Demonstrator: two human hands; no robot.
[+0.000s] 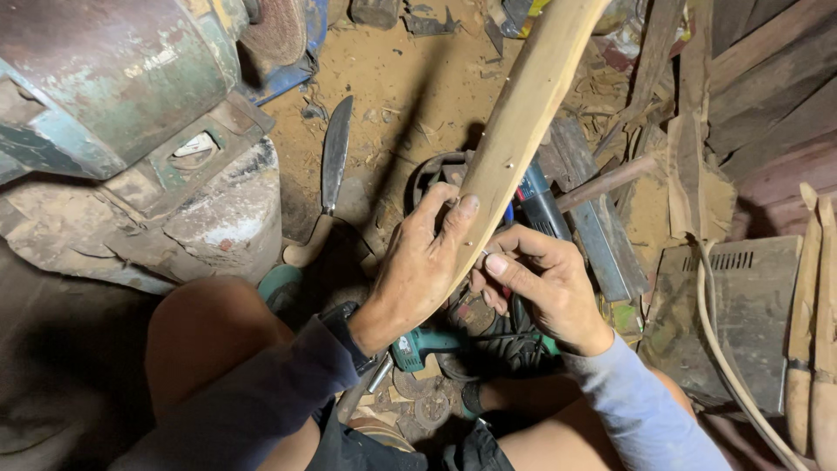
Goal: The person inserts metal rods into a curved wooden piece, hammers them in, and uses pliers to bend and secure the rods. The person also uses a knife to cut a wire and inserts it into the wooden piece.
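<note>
Both hands are gripping the lower end of a long curved wooden piece [514, 122], which is slanting up and away over the sawdust floor [392, 78]. The left hand [418, 266] is wrapping it from the left, the right hand [545, 283] pinching its edge, above a green power tool [418, 347].

A long, pale, gently curved wooden strip [523, 113] slants up to the right, bare and smooth, apparently studded with small nails.

Both hands grip curved wooden piece [514, 131]: left hand [418, 270] wraps lower end, right hand [545, 283] thumb pressed on edge.
</note>
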